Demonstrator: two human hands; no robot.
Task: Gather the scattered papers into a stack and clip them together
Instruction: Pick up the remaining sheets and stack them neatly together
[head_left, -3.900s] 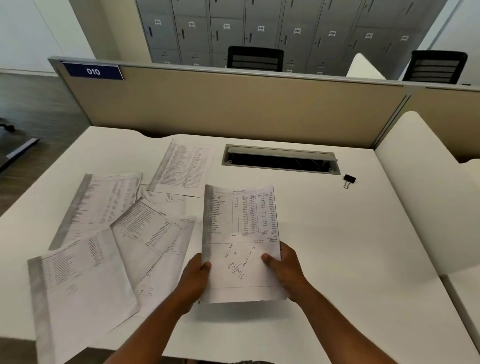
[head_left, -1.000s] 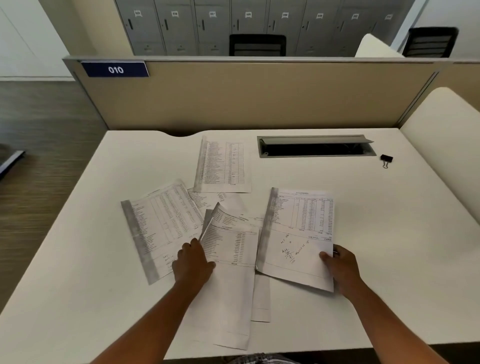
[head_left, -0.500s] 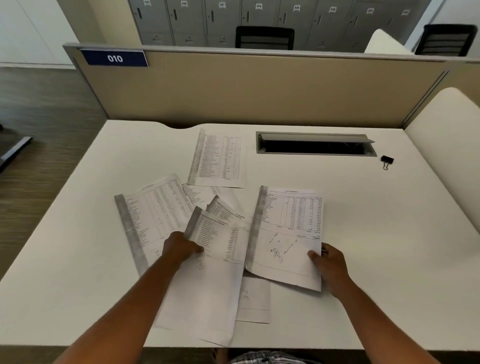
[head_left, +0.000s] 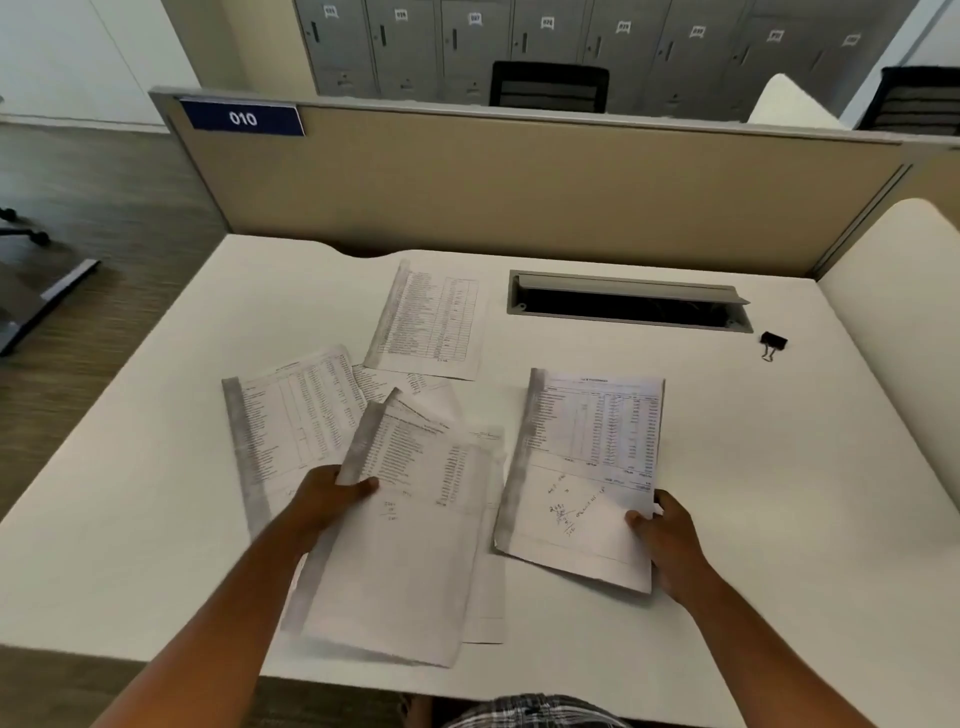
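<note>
Fingers (head_left: 358, 486) pinching lifted sheet (head_left: 400, 525), right hand (head_left: 667, 540) gripping page (head_left: 587, 467)

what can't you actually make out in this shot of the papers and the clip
Head view, the only one:
- Printed text on the sheets: too small.
- Sheet count in the left hand: overlap and blur hide it.
- Right hand fingers: under its sheet.
- Binder clip: too small for detail.

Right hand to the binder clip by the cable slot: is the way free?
Probably not yet. The desk between the right hand and the binder clip is bare, but that hand is gripping a sheet that it would have to set down.
</note>
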